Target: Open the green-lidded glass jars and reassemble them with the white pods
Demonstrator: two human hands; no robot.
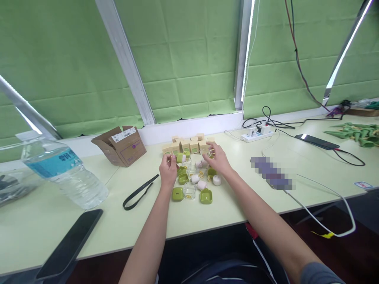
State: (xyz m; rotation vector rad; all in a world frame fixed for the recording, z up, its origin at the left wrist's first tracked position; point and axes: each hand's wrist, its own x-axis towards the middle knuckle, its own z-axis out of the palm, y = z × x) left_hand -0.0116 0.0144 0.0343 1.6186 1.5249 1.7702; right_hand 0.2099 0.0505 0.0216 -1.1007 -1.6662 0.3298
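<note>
My left hand (168,170) is closed round a small green and white piece (180,157), held just above the table. My right hand (217,158) reaches over the pile with its fingers curled on a small clear piece I cannot name. Between and below the hands lie several small green cases (206,195), white pieces (201,184) and a clear cup (189,190). Behind them stands a row of small tan boxes (189,145).
An open cardboard box (121,145) sits at the left, a water bottle (63,171) lies nearer, and a black phone (69,244) rests by the front edge. A black strap (139,192) lies left of the pile. A power strip (257,135), cables and another phone (316,141) are at the right.
</note>
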